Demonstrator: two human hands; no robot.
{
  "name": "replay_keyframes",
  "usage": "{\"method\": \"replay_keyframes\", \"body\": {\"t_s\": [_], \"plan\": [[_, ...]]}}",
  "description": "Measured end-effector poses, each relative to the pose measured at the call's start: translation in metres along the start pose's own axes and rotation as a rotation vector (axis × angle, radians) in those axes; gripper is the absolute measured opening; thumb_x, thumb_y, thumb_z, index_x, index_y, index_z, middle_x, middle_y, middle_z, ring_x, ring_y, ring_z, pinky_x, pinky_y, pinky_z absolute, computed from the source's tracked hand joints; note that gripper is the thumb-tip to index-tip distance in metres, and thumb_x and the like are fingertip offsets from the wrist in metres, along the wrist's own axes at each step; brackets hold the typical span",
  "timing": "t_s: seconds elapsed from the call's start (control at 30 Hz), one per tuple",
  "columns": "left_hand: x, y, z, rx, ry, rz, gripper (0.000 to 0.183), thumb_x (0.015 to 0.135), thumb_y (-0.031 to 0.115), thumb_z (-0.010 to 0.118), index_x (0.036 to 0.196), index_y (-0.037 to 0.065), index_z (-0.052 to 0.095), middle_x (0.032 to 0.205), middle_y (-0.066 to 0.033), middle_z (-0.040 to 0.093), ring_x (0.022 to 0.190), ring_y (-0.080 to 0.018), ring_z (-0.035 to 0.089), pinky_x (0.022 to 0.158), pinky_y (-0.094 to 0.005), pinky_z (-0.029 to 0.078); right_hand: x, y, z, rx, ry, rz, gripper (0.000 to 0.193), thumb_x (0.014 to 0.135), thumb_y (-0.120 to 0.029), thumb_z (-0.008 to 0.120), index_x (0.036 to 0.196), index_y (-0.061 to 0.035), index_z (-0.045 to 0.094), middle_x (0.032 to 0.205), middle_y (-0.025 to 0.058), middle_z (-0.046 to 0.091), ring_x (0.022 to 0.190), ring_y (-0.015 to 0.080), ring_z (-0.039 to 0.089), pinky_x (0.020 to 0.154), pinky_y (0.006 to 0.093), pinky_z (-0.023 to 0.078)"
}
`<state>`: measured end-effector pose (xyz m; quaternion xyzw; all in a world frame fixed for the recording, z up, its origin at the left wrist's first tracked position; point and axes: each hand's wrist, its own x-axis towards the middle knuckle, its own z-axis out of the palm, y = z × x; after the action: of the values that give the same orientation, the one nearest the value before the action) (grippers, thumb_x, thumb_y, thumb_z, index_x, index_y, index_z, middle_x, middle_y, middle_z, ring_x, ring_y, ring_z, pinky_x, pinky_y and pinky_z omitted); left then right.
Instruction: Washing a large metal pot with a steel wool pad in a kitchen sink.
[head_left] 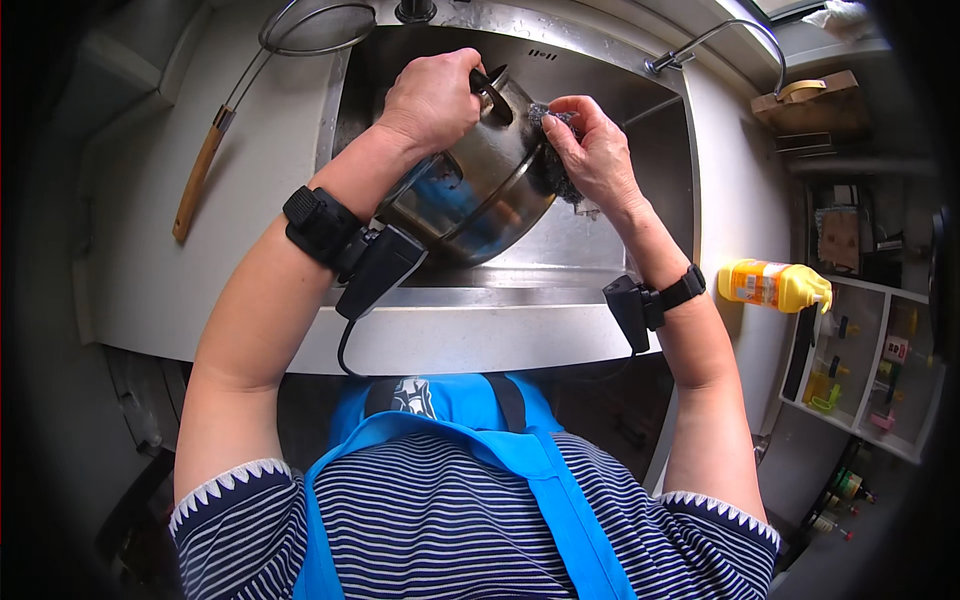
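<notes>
A shiny metal pot (500, 195) is tilted in the stainless steel sink (650, 150). My left hand (432, 100) is closed round a dark handle at the pot's far rim. On the pot's right side, my right hand (603, 165) grips a grey steel wool scrubber (560, 172) and presses it to the metal. Part of the scrubber hides under my fingers, and my left forearm covers some of the pot.
A wire strainer with a wooden handle (200, 175) lies on the left counter. On the right stand a curved faucet (735, 25) and a yellow squeeze bottle (772, 286) lying over. Wooden boards (815, 108) and a white shelf rack (850, 345) are farther right.
</notes>
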<state>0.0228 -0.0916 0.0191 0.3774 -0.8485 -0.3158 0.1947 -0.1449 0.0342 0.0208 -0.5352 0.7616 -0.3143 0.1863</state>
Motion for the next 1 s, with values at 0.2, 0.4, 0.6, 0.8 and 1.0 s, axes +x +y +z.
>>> {"method": "replay_keyframes", "body": {"t_s": [0.2,0.4,0.6,0.8,1.0], "plan": [[0.002,-0.004,0.002,0.009,-0.002,-0.025,0.022,0.074,0.016,0.062,0.093,0.005,0.06,0.086,-0.0174,0.063,0.083,-0.0352,0.06,0.074,-0.0401,0.047,-0.005,0.0,-0.007,0.242,-0.162,-0.074,0.043,0.08,-0.019,0.071,0.114,0.0006,0.053,0.082,0.0127,0.065,0.072,0.0177,0.063,0.069,0.0316,0.051],[0.002,-0.002,0.002,0.028,-0.003,0.0,0.021,0.074,0.015,0.061,0.093,0.005,0.06,0.084,-0.0176,0.063,0.082,-0.035,0.061,0.073,-0.0399,0.047,-0.012,-0.007,0.009,-0.071,-0.028,-0.285,0.011,0.077,-0.012,0.068,0.088,-0.0072,0.066,0.083,0.0094,0.06,0.073,0.0275,0.062,0.067,0.0348,0.05],[0.001,0.001,-0.002,0.019,-0.022,0.025,0.02,0.075,0.013,0.06,0.093,0.005,0.06,0.082,-0.0175,0.063,0.08,-0.0346,0.061,0.072,-0.0387,0.048,0.015,0.001,0.016,-0.142,0.046,-0.264,0.006,0.079,-0.013,0.063,0.08,-0.0073,0.063,0.08,0.0096,0.058,0.073,0.0295,0.06,0.066,0.0376,0.048],[0.0,-0.005,-0.002,0.016,-0.025,0.059,0.02,0.074,0.012,0.061,0.093,0.005,0.06,0.081,-0.0165,0.063,0.078,-0.0334,0.061,0.07,-0.038,0.048,-0.001,-0.007,0.02,-0.179,0.019,-0.294,0.008,0.078,-0.013,0.061,0.076,-0.0055,0.062,0.078,0.0108,0.059,0.076,0.0307,0.06,0.07,0.0386,0.048],[-0.003,0.0,-0.003,-0.014,-0.042,0.035,0.02,0.074,0.013,0.062,0.092,0.005,0.06,0.083,-0.0162,0.063,0.08,-0.033,0.061,0.071,-0.0379,0.048,0.022,0.004,0.015,-0.168,0.008,-0.221,0.008,0.076,-0.013,0.06,0.075,-0.0054,0.062,0.076,0.0116,0.06,0.074,0.0311,0.06,0.069,0.039,0.048]]}}
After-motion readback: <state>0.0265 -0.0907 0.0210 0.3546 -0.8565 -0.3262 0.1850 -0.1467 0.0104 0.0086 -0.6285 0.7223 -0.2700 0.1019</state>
